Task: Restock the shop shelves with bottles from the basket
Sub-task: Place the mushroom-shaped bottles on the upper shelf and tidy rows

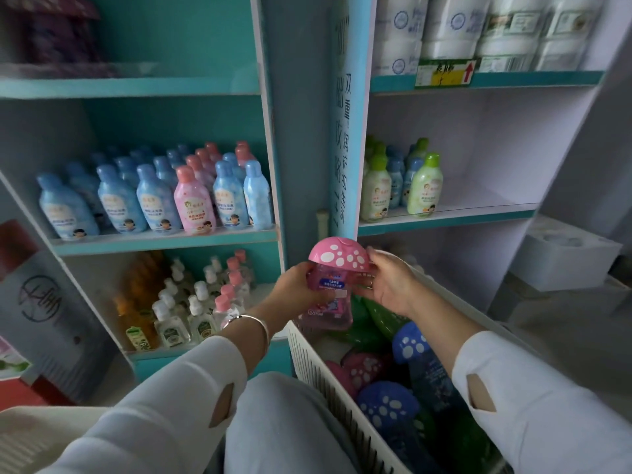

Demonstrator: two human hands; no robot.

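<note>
A pink bottle (333, 289) with a white-spotted mushroom cap is held up between both hands, above the far end of the white slatted basket (314, 364). My left hand (299, 290) grips its body from the left. My right hand (386, 285) holds it from the right, fingers up by the cap. Inside the basket lie more mushroom-cap bottles: a blue one (410, 343), another blue one (386, 405) and a pink one (362, 371), with green items behind them.
The left shelf unit holds blue and pink bottles (154, 196) on the middle shelf and small clear pump bottles (191, 302) below. The right unit has green and blue bottles (400, 183) at the left of its middle shelf (478, 213). White tubs stand on top.
</note>
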